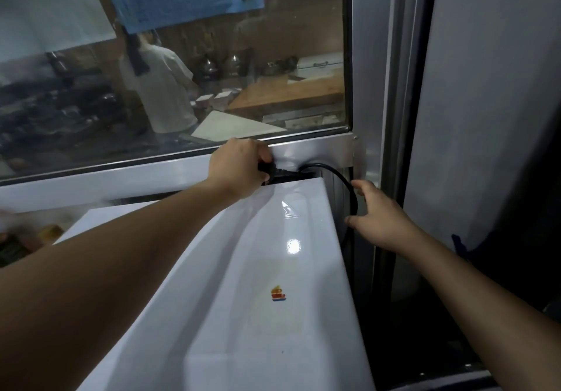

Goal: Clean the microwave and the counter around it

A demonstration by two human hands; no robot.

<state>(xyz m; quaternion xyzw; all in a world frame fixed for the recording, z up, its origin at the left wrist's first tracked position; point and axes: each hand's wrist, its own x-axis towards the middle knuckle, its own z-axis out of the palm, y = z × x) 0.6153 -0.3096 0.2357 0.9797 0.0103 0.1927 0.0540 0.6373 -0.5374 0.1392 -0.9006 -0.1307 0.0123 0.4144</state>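
White microwave top, small sticker

Dim, cool indoor light fills the scene, and the brightest spot is a small white glare on the glossy microwave top near its right edge. The window glass is hazy and washed with pale reflections, so the room behind it looks soft. Deep shadow swallows the lower right corner. The wide lens bends the window frame, and the left edge is smeared with blur.
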